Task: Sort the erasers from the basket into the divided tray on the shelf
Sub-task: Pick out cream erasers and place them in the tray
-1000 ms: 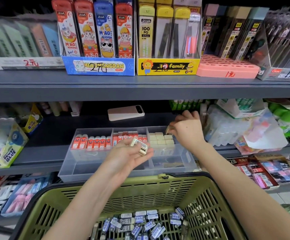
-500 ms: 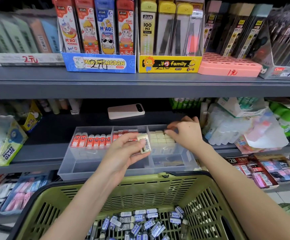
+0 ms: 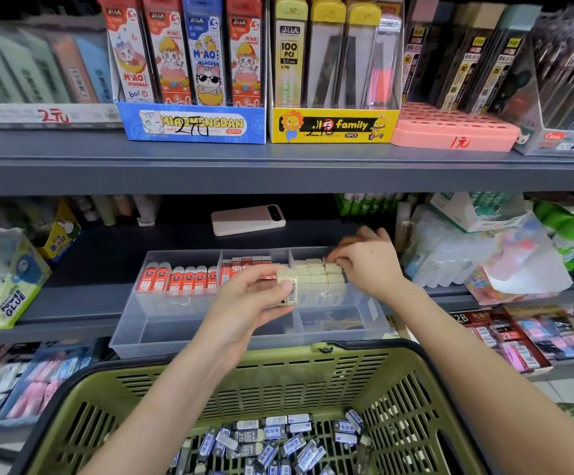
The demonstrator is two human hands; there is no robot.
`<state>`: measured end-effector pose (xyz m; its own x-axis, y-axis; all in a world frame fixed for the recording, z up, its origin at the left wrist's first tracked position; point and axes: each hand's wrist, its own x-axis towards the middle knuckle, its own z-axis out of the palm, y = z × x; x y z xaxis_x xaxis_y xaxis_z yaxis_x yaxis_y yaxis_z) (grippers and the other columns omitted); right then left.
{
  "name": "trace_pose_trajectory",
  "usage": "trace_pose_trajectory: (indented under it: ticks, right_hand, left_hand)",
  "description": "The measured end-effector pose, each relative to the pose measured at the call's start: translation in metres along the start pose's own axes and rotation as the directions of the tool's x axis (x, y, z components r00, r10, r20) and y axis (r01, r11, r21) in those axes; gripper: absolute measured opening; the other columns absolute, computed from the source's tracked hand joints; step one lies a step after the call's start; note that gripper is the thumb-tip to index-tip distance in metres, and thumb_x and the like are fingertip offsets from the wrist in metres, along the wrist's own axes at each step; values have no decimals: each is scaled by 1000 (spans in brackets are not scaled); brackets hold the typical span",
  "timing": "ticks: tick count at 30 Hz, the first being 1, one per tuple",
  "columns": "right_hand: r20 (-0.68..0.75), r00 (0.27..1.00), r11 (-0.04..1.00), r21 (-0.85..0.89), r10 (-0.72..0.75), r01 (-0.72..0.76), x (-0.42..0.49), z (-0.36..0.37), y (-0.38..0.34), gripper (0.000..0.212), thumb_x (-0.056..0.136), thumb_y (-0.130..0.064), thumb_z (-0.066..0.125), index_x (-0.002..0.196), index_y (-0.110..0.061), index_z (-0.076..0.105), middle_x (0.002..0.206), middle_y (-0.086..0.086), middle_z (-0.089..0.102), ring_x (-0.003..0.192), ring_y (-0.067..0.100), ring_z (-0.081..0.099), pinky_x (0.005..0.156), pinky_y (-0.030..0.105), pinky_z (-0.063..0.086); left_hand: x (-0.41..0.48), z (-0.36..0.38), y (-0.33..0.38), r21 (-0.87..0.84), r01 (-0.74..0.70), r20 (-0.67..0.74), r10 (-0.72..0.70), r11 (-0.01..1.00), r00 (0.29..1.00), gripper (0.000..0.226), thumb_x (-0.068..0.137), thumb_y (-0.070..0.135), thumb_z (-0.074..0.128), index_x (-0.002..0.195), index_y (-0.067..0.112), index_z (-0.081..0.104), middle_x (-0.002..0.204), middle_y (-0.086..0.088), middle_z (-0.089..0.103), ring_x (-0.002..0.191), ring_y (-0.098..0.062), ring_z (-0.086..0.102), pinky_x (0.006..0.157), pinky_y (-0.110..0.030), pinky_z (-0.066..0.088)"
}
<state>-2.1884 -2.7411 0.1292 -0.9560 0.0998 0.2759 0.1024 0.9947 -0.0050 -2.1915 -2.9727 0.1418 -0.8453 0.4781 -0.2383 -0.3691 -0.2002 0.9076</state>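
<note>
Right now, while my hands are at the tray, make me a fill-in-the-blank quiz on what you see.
1. The left hand holds cream erasers whose ___ label faces the camera.
2. The right hand touches the stacked cream erasers in the clear divided tray's ___ compartment.
3. The basket holding the blue-sleeved erasers is ___ in colour.
4. The phone lies on the shelf ___ the tray.

Missing words: barcode; right; green; behind.
</note>
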Motion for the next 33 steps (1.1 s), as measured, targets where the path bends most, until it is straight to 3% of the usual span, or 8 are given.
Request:
trace_pose_trajectory:
  ticks: [5,11,15,21,25,27,30,33]
  right_hand:
    - [47,999,985,-175,5,3,-2,2,-6,36,85,-17,46,108,-35,67,87,-7,66,103,21,44,84,34,20]
    - [99,995,999,-23,-26,28,-2,-7,1,43,83,-11,43,107,-41,62,79,-14,55,100,17,43,76,30,11]
    - [207,978,997,79,-8,-9,-4,-8,8,50,86,-7,37,113,-44,55,96,-19,64,106,15,42,83,32,15]
    - [300,951,970,205,68,-134,-10,-5,9,36,98,-26,35,124,-46,50,112,-17,63,127,26,37,105,44,18]
    - [146,985,992,73,94,-105,-17,-15,3,33,97,-33,38,126,-43,51,120,-10,63,120,23,42,98,40,24]
    - [61,996,961,265,64,-78,-23,-26,3,32,96,-31,43,125,-41,53,119,-11,63,117,21,45,96,40,29]
    - [102,988,669,744,-115,1,-35,-48,3,35,93,-21,53,123,-41,54,118,-21,61,114,11,50,97,38,42]
    - [98,978,588,808,-183,29,-43,-61,5,34,91,-19,58,111,-46,58,111,-19,63,108,7,55,93,35,47]
  left_hand:
    - [2,6,1,81,-26,13,26,996,1000,33,68,17,75,101,16,70,105,-15,62,90,-18,66,76,-32,57]
    - [6,13,0,130,-52,27,49,990,998,22,80,9,70,101,14,70,106,-19,64,93,-22,65,76,-31,57]
    - [5,16,-1,148,-64,38,59,987,998,22,80,10,70,101,15,70,109,-20,65,95,-24,66,77,-31,57]
    - [8,20,-1,151,-64,8,63,986,998,26,79,12,71,105,12,68,109,-21,64,98,-28,66,75,-30,57]
    - [14,26,-3,220,-95,-4,99,971,995,24,78,15,74,101,13,67,89,-7,70,79,-15,68,73,-30,57]
    - [18,31,-4,242,-110,8,111,964,994,20,79,15,74,97,11,65,83,-4,71,74,-12,67,68,-26,56]
    - [25,38,-4,226,-111,67,99,968,993,17,79,15,73,93,8,66,77,-5,73,66,-9,65,62,-22,53]
    - [30,50,-3,196,-74,136,47,978,990,14,79,15,71,91,8,68,72,-3,71,61,-7,60,59,-19,49]
